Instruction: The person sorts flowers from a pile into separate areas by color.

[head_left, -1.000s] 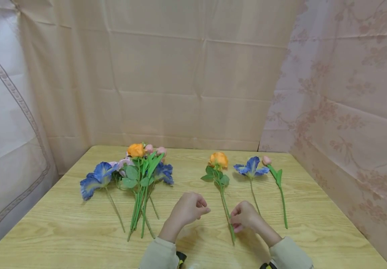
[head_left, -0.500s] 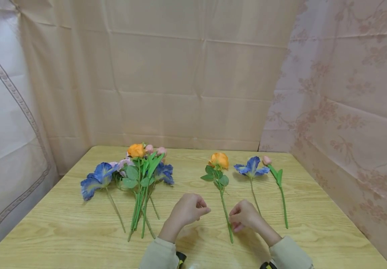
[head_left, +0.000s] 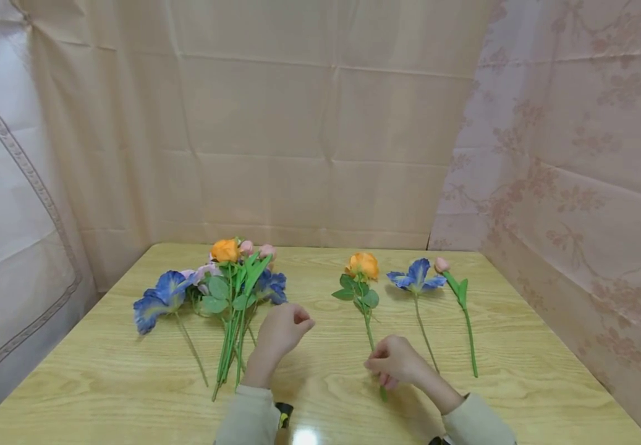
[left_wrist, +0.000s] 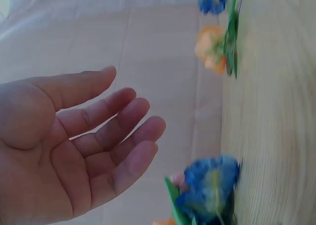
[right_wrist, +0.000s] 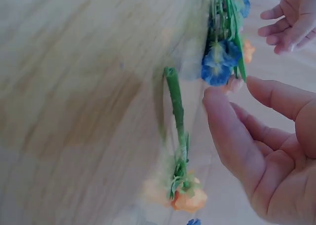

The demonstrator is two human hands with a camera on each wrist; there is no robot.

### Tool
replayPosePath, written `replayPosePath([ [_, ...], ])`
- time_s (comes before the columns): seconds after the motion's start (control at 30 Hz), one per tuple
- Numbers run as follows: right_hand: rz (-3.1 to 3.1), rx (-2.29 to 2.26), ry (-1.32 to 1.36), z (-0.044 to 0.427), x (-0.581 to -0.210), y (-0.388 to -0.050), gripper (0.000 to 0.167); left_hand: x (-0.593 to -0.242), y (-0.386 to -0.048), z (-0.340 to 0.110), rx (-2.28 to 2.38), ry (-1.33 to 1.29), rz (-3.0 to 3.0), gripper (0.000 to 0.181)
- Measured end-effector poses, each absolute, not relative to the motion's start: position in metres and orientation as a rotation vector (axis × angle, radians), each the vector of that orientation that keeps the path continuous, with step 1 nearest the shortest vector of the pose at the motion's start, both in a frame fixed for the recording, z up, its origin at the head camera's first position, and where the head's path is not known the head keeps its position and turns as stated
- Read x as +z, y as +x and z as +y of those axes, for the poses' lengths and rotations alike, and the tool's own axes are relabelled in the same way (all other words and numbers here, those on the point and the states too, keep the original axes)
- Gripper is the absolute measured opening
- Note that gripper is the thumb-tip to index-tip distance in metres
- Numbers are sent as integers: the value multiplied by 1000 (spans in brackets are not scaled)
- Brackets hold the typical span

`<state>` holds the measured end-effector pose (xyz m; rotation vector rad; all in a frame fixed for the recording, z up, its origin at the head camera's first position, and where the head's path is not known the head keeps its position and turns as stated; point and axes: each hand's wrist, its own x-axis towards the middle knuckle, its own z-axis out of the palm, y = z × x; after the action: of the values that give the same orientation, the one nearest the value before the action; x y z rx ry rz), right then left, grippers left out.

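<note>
An orange rose (head_left: 363,266) with a green stem lies on the table between my two hands. Just above the lower part of its stem hovers my right hand (head_left: 400,360). In the right wrist view the fingers (right_wrist: 229,131) are loosely bent with nothing between them, and the rose's stem (right_wrist: 175,96) is apart from them. My left hand (head_left: 278,334) hangs in the air beside the bunch of artificial flowers (head_left: 239,296). The left wrist view shows its fingers (left_wrist: 123,119) relaxed and the palm holding nothing. Part of the bunch's stems is hidden behind the left hand.
Right of the rose lie a blue iris-like flower (head_left: 417,278) and a pink tulip (head_left: 467,321). Another blue flower (head_left: 164,296) lies at the left of the bunch. Curtains (head_left: 320,123) stand behind and beside the wooden table (head_left: 131,395).
My left hand has moved left and slightly away, toward the bunch. My right hand has shifted a little left, over the rose's stem. The rose's stem end moved slightly left earlier.
</note>
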<state>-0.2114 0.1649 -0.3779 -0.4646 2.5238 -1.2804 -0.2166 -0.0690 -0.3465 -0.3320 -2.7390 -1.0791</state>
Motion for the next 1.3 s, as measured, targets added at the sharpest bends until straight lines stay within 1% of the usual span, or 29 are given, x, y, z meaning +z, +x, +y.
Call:
replayPosePath([
  [0.23, 2539, -1234, -534, 163, -377, -210, 13, -348, -225, -101, -950, -55, -2690, 11],
  [0.47, 2530, -1236, -566, 161, -376, -209, 13, -355, -232, -127, -856, 192, -2746, 13],
  [0.67, 2529, -1230, -581, 160, -377, -209, 13, -363, -233, -138, -844, 317, -2800, 45],
  [0.83, 2514, -1236, -594, 160, -378, -209, 14, -367, -233, -142, -840, 394, -2868, 41],
  [1.03, 2507, -1237, -606, 160, -378, -209, 13, -371, -236, -145, -844, 448, -2887, 16],
  [1.3, 2493, -1241, -602, 161, -377, -208, 14, -377, -236, -149, -861, 479, -2883, 16],
])
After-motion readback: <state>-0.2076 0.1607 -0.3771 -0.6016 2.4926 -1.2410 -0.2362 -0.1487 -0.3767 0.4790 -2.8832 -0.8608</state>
